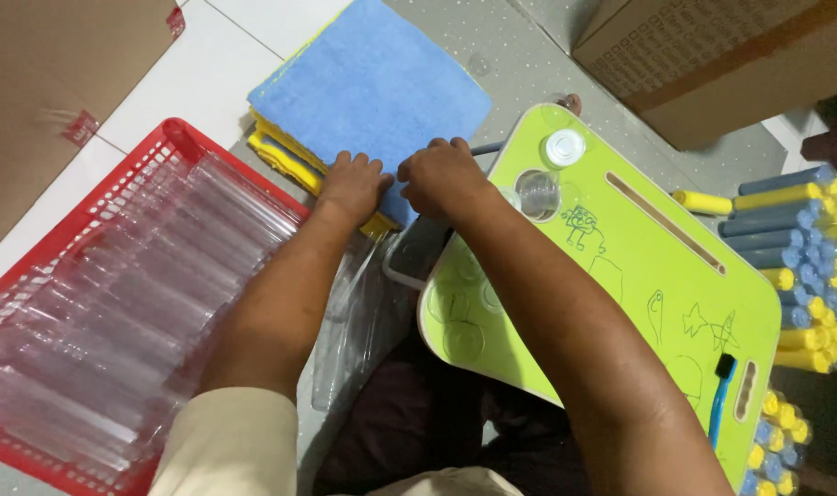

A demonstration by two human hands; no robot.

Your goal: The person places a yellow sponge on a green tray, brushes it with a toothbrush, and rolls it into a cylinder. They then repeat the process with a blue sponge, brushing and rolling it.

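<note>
Red basket of clear tubes sits left. Left hand presses fingers-down on the blue-and-yellow cloth stack, whose length runs away up-right; right hand grips its near edge beside the green lap table.

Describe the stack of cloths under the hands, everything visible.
The stack of cloths lies flat on the floor, beyond the red basket. The top cloth is blue and looks like soft, nubby microfibre; yellow layers show at its near-left edge. The left hand presses that near edge and the right hand rests on the blue top beside it. Its near-right corner meets the green lap table.
</note>
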